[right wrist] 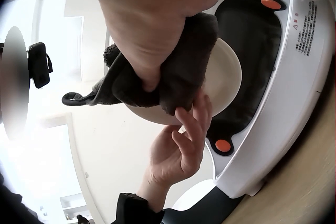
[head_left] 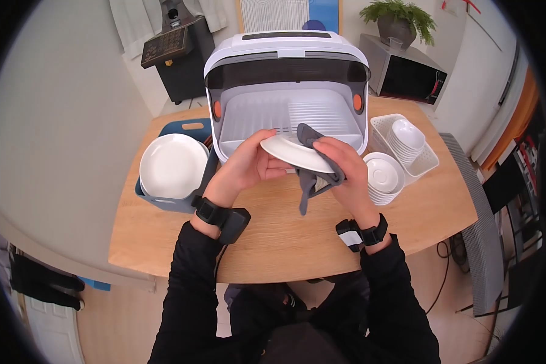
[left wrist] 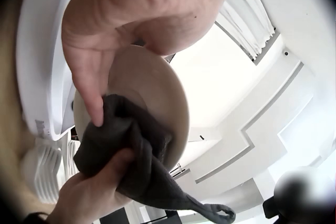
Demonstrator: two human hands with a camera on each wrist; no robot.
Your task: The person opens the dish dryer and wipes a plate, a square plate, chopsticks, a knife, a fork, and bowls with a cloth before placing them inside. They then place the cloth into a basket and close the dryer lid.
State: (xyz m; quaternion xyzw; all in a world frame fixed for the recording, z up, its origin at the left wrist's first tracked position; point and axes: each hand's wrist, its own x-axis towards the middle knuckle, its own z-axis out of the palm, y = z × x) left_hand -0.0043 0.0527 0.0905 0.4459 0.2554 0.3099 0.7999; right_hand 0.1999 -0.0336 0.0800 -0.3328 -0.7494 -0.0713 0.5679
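A white plate (head_left: 292,153) is held tilted above the table, in front of a white dish cabinet (head_left: 285,45). My left hand (head_left: 248,161) grips the plate's left edge between thumb and fingers. From the other side my right hand (head_left: 353,177) clasps the rim through a dark grey cloth (head_left: 307,185). In the left wrist view the bunched cloth (left wrist: 126,140) covers part of the plate's face (left wrist: 157,82), and its hanging loop dangles free. The right wrist view shows the right thumb pressing into the cloth (right wrist: 184,66), with the left fingers close beside it.
At left a blue bin (head_left: 176,206) holds a stack of large white plates (head_left: 172,165). To the right stand stacked white bowls (head_left: 383,176) and a white basket (head_left: 427,164) with more bowls. The cabinet's dark lid is raised over a ribbed rack (head_left: 324,115). A microwave (head_left: 409,73) sits behind.
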